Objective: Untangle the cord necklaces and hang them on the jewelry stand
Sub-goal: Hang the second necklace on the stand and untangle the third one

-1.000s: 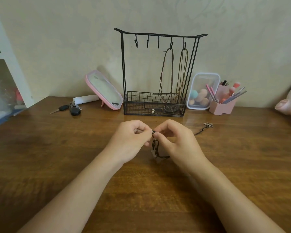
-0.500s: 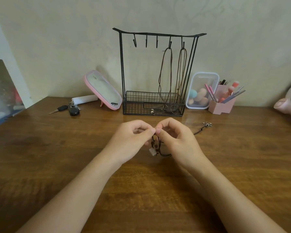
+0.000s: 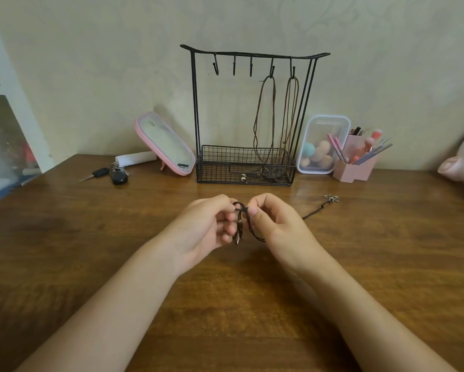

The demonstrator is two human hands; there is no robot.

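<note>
Tangled cord necklace (image 3: 241, 224) — both hands engaged.
I found left hand (image 3: 201, 228) and right hand (image 3: 279, 226) each pinching it; two hung necklaces (image 3: 264, 116) on the jewelry stand (image 3: 195, 103).

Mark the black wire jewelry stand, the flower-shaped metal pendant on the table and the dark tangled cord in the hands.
Black wire jewelry stand (image 3: 217, 173): head view, on its basket's front wall.
Flower-shaped metal pendant (image 3: 331, 198): head view, on its centre.
Dark tangled cord (image 3: 241, 205): head view, on its upper loop.
</note>
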